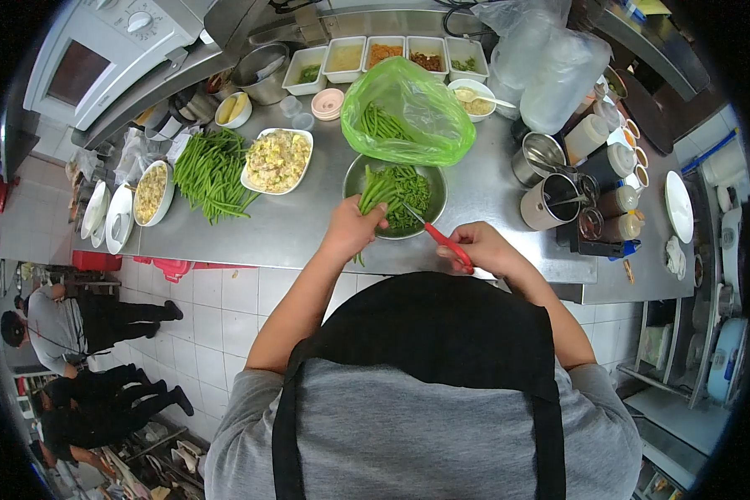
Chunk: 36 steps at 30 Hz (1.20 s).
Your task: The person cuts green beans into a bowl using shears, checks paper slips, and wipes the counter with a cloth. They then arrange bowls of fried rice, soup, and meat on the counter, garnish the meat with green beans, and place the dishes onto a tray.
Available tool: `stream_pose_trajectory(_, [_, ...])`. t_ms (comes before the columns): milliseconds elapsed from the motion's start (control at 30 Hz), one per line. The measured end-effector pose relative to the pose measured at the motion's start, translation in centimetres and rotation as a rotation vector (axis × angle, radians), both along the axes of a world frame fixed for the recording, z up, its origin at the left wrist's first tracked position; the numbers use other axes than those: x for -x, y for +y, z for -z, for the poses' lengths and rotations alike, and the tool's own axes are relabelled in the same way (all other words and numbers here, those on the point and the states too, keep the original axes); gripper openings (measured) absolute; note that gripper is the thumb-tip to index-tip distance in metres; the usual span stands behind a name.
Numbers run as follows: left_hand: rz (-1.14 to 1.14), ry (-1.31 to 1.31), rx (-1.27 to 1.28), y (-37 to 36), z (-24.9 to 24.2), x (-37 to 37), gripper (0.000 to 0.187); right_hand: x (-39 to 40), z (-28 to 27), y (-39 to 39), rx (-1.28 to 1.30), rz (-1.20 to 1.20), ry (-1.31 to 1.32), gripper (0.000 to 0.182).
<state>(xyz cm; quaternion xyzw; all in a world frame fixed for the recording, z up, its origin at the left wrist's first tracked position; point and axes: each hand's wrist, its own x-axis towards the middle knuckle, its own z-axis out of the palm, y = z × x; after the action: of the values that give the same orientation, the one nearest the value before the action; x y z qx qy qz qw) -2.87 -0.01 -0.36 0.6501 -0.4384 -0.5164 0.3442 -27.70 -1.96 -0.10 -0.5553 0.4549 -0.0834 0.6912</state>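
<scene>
Over a round metal bowl (439,185), my left hand (354,227) is closed around a bunch of green beans (378,188). My right hand (477,248) grips red-handled scissors (448,242), whose blades point into the bowl beside the bunch. Small cut bean pieces (408,190) fill much of the bowl. Just behind it lies an open green plastic bag (452,133) with more whole beans inside. A pile of long green beans (212,175) rests on the steel counter to the left, next to a white dish of chunky pale food (277,161).
White containers of ingredients (344,60) line the back. On the right stand metal containers (550,202), sauce bottles (587,137) and wrapped plastic bags (554,79). A filled oval dish (152,193) sits at left. Other people (58,329) are in the room at far left.
</scene>
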Motion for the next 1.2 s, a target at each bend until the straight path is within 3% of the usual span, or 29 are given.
stream_pose_trajectory(200, [-0.018, 0.414, -0.050, -0.6, -0.5, -2.0, 0.017, 1.5, -2.5, 0.5, 0.179, 0.050, 0.048, 0.033])
stream_pose_trajectory(400, [-0.013, 0.551, -0.064, -0.4, -1.2, -1.6, 0.019, 0.5, -4.0, 1.6, 0.155, -0.052, 0.049, 0.034])
stream_pose_trajectory(967, [-0.186, 0.554, 0.055, 0.7, -0.6, -1.5, 0.018, 1.5, -3.9, 1.7, 0.063, 0.033, 0.014, 0.028])
stream_pose_trajectory(1067, [-0.161, 0.521, 0.096, 0.9, -0.7, -2.8, 0.020, 1.9, -5.0, 1.6, 0.210, 0.092, 0.135, 0.036])
stream_pose_trajectory(1200, [-0.147, 0.450, 0.143, 0.6, -0.6, -4.1, 0.023, 1.2, -4.4, 0.6, 0.818, -0.020, 0.515, 0.035])
